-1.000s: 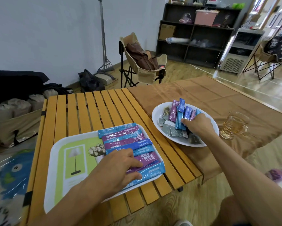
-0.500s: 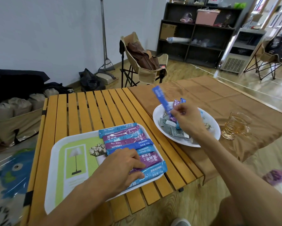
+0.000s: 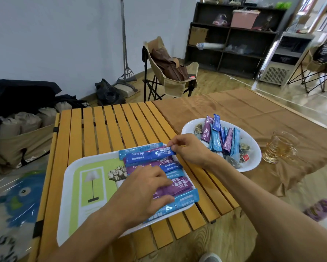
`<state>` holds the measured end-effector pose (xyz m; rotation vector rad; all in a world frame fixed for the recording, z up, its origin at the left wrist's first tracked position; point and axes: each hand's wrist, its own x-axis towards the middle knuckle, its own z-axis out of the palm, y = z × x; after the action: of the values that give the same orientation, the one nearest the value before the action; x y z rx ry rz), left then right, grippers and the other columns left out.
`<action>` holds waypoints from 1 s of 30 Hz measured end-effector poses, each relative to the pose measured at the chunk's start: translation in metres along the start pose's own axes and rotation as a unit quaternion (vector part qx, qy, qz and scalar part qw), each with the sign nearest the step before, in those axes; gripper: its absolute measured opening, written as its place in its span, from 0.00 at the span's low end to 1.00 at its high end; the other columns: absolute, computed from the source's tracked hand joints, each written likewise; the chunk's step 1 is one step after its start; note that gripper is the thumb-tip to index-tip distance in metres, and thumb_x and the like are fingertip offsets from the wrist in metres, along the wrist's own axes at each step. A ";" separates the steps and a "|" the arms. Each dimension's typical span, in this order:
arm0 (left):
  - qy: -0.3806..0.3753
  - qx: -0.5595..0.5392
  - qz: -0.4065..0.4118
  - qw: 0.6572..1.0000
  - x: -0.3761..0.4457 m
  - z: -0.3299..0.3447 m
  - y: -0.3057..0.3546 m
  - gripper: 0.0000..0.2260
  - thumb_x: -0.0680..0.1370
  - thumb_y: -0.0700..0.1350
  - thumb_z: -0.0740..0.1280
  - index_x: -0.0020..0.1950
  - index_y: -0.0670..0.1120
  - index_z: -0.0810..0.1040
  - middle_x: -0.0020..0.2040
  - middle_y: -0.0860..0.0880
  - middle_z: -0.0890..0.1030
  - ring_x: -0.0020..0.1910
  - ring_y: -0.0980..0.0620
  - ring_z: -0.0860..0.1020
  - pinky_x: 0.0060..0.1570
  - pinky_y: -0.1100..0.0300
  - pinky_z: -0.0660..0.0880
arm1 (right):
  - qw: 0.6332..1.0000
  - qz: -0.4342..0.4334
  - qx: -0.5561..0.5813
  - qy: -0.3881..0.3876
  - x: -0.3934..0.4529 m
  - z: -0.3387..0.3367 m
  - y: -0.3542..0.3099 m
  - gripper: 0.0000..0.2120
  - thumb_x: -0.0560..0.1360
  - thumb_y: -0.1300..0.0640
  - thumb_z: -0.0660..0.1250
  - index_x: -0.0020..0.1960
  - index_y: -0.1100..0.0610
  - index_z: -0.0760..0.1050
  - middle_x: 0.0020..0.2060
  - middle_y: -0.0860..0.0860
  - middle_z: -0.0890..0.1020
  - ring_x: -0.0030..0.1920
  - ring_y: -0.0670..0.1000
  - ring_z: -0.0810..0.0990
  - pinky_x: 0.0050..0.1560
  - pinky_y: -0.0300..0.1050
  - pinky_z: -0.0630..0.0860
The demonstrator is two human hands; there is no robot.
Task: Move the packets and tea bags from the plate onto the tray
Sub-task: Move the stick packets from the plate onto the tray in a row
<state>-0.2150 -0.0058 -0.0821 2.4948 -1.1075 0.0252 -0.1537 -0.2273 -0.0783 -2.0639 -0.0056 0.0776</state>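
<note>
Nearest, our left hand (image 3: 140, 193) lies flat, fingers spread, on approx 8 blue and purple stick packets (image 3: 177, 188) in the white rectangular tray w/ lamp print (image 3: 73, 186). Our right hand (image 3: 189, 148) pinches one dark blue stick packet (image 3: 149, 156) at the tray's 12 o'clock edge. At 2 o'clock, white oval plate (image 3: 253, 163): approx 8 sticks, a few tea bags (image 3: 243, 157). Beyond, 1 clear glass mug of amber tea (image 3: 279, 148) on brown cloth (image 3: 234, 106).
</note>
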 end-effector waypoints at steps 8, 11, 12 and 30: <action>0.012 0.135 -0.112 0.984 0.001 0.002 -0.011 0.35 0.76 0.71 0.51 0.77 0.52 0.61 0.75 0.54 0.63 0.72 0.54 0.61 0.70 0.57 0.59 | 0.993 0.026 -0.113 -0.019 -0.001 0.001 -0.002 0.06 0.80 0.58 0.66 0.54 0.58 0.81 0.52 0.51 0.83 0.56 0.49 0.80 0.48 0.44 0.82; -0.034 0.162 -0.116 0.979 0.002 0.006 -0.011 0.38 0.73 0.72 0.44 0.77 0.52 0.59 0.76 0.54 0.62 0.73 0.54 0.59 0.71 0.57 0.57 | 0.985 0.019 -0.172 -0.012 -0.003 0.003 -0.002 0.07 0.80 0.58 0.65 0.54 0.56 0.81 0.52 0.49 0.82 0.56 0.48 0.80 0.47 0.43 0.82; -0.039 0.166 -0.115 0.979 0.002 0.006 -0.011 0.38 0.74 0.72 0.44 0.77 0.52 0.59 0.76 0.54 0.62 0.73 0.54 0.59 0.72 0.57 0.57 | 0.986 0.024 -0.165 -0.018 -0.004 0.002 -0.002 0.07 0.80 0.58 0.65 0.55 0.56 0.80 0.53 0.48 0.82 0.56 0.48 0.80 0.45 0.41 0.81; -0.044 0.180 -0.107 0.977 0.002 0.007 -0.011 0.46 0.66 0.72 0.30 0.75 0.53 0.61 0.73 0.55 0.65 0.71 0.54 0.62 0.71 0.56 0.58 | 0.895 0.257 -0.290 0.221 -0.016 -0.071 0.021 0.11 0.73 0.54 0.69 0.43 0.58 0.68 0.37 0.53 0.75 0.39 0.55 0.76 0.39 0.47 0.72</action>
<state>-0.2071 -0.0034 -0.0917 2.9547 -0.9283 0.0589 -0.1660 -0.2999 -0.0623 -2.5821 0.8993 -0.0834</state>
